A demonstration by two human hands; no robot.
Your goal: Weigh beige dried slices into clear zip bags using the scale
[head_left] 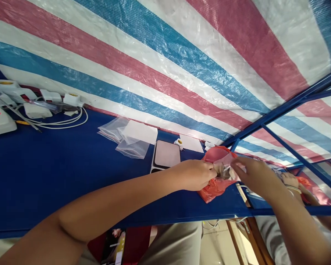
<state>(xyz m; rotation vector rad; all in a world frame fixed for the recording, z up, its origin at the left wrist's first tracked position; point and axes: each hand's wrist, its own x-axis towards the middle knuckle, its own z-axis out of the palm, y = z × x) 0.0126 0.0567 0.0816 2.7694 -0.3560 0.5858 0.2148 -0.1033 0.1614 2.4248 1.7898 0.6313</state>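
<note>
My left hand (197,175) is closed, its fingertips pinching the left edge of a small clear plastic bag (223,162). From the other side my right hand (252,177) pinches the same bag's right edge between thumb and finger. Some dark and pale small contents show in or behind the clear bag; their kind is too blurred to name. Directly under both hands lies a crumpled red plastic bag (209,193) on the blue table (77,158). Left of my left hand, partly covered by my forearm, is a small flat device with a square pale plate (167,154), like a scale.
Several clear zip bags (135,149) and white paper (142,131) lie behind the device. White plugs and cables (55,106) crowd the far left beside a white machine (0,119). A blue metal frame (288,147) rises at right; beyond it is another person's hand (290,180).
</note>
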